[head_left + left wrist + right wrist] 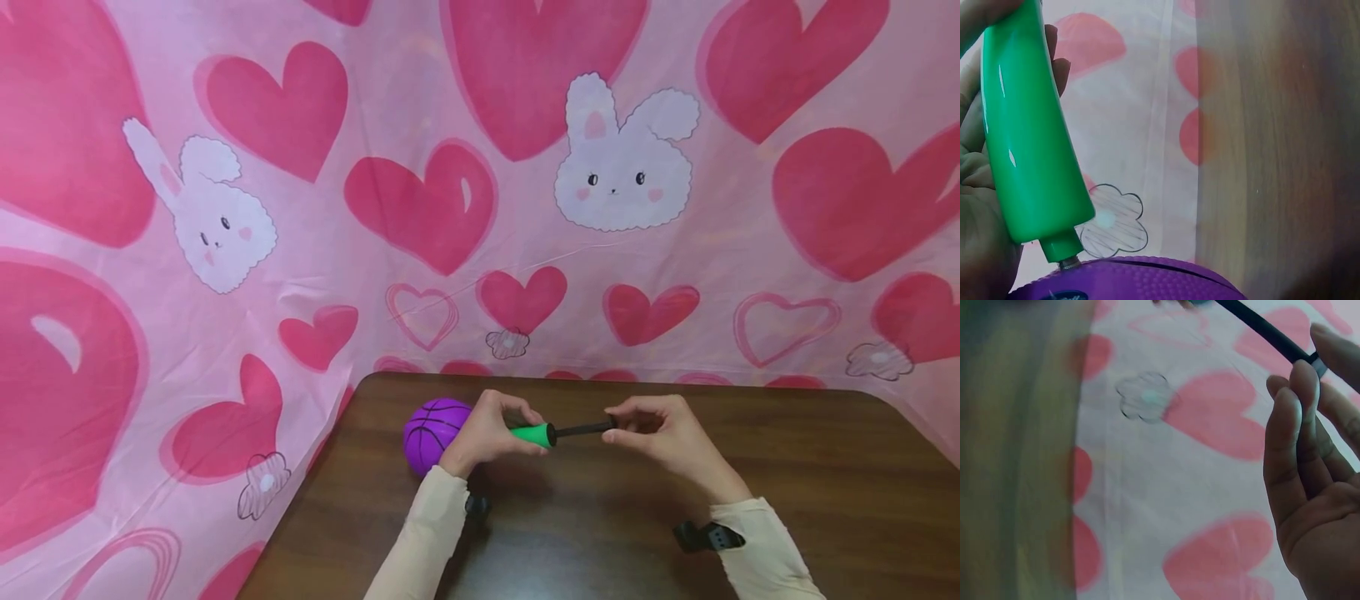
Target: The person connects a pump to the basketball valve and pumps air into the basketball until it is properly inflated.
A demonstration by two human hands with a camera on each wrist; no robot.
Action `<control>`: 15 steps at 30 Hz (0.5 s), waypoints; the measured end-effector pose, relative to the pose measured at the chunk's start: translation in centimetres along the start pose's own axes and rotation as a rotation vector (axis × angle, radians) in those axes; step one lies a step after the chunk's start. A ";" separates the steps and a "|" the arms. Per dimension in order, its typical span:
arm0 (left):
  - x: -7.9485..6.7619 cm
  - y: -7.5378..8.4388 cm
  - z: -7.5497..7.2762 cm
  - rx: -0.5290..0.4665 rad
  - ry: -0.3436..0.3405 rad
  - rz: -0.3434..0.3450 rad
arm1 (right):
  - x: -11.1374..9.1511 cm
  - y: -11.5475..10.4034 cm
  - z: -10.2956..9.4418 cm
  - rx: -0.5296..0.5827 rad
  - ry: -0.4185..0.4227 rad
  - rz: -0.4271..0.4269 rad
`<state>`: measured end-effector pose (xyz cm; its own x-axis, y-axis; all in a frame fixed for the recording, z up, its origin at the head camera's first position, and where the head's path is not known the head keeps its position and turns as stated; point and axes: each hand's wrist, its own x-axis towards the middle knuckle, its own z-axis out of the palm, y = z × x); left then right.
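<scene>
My left hand [483, 429] grips the green barrel [1035, 137] of a small hand pump. At the barrel's nozzle end, a short metal tip meets the purple ball [432, 429], which has black basketball seams and a pebbled surface. A black plunger rod [583, 429] extends from the barrel's other end. Its far end is pinched between the thumb and fingertips of my right hand [660, 429]. In the right wrist view, the black rod [1266, 328] slants down to the thumb and fingers. Part of the ball is hidden behind my left hand in the head view.
Both hands are above a dark brown wooden table [600, 542]. Behind it hangs a pink cloth [525, 242] printed with red hearts and white rabbits, which continues down the left side. Black wrist cameras are strapped near both cream sleeves [765, 550].
</scene>
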<state>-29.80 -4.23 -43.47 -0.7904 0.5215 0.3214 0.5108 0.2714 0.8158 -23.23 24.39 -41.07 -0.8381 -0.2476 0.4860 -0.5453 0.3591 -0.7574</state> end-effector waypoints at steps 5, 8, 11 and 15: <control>0.0 0.2 0.3 -0.005 -0.004 -0.006 | 0.2 0.2 2.7 -0.004 0.005 -0.025; 0.1 0.3 0.4 0.002 -0.021 -0.001 | 0.2 0.4 3.9 -0.012 0.006 -0.020; 0.1 0.2 0.6 0.009 -0.037 0.008 | 0.3 0.6 4.6 -0.024 -0.012 -0.003; 0.1 0.2 0.6 0.006 -0.045 0.011 | 0.3 0.7 4.6 -0.039 -0.029 0.018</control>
<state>-29.55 -3.62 -43.61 -0.7691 0.5599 0.3082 0.5211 0.2701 0.8096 -23.82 20.41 -43.47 -0.8475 -0.2663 0.4592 -0.5306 0.3985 -0.7481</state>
